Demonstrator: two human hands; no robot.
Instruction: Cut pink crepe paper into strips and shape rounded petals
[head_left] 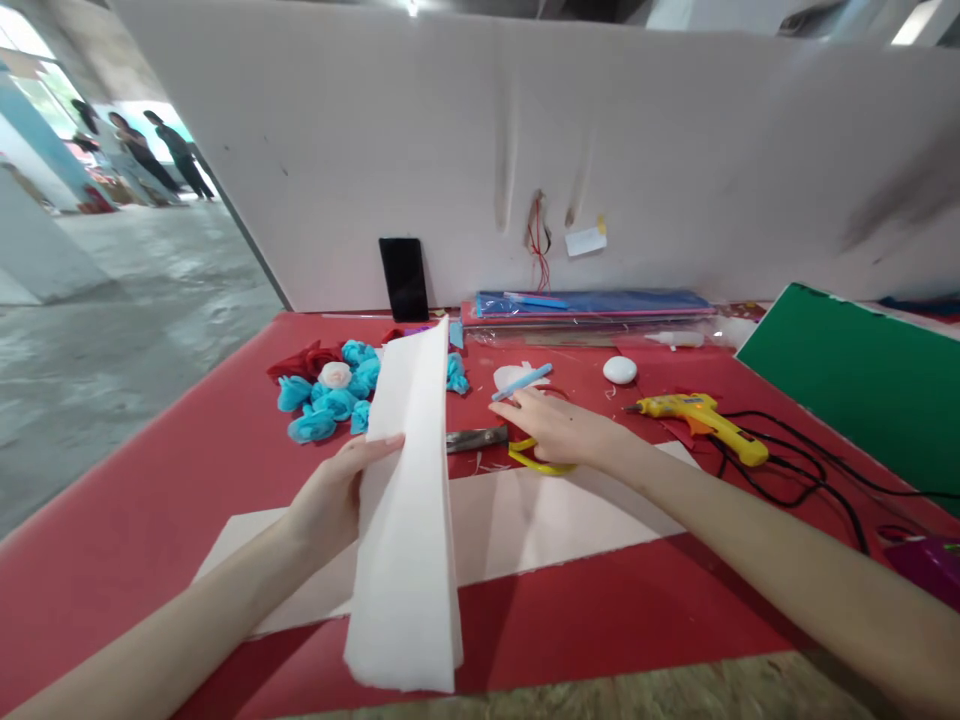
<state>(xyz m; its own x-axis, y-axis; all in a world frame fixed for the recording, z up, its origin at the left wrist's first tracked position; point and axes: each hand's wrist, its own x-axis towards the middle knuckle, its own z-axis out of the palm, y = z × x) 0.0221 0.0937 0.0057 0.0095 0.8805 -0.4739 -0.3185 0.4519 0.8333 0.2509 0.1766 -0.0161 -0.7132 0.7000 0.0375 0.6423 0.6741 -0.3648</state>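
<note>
My left hand (330, 490) is closed on a folded sheet of white paper (409, 500), thumb on the near face, holding it raised and roughly upright. My right hand (555, 428) is at the yellow handles of a pair of scissors (480, 440), with fingers around them; the handles are partly covered. The blade tips are hidden behind the raised paper. Just beyond my right fingers, a light blue pen (525, 381) lies across a scrap of white paper. Under both hands a long white strip (540, 525) lies flat on the red tabletop (637, 610).
Blue fabric-like flowers (330, 405), a pale one and red ones lie at left. A phone (404, 280) leans on the white partition. To the right are a white round object (619, 370), a yellow glue gun (705, 420) with black cord, and a green board (862, 380). Packaged sheets (592, 303) lie behind.
</note>
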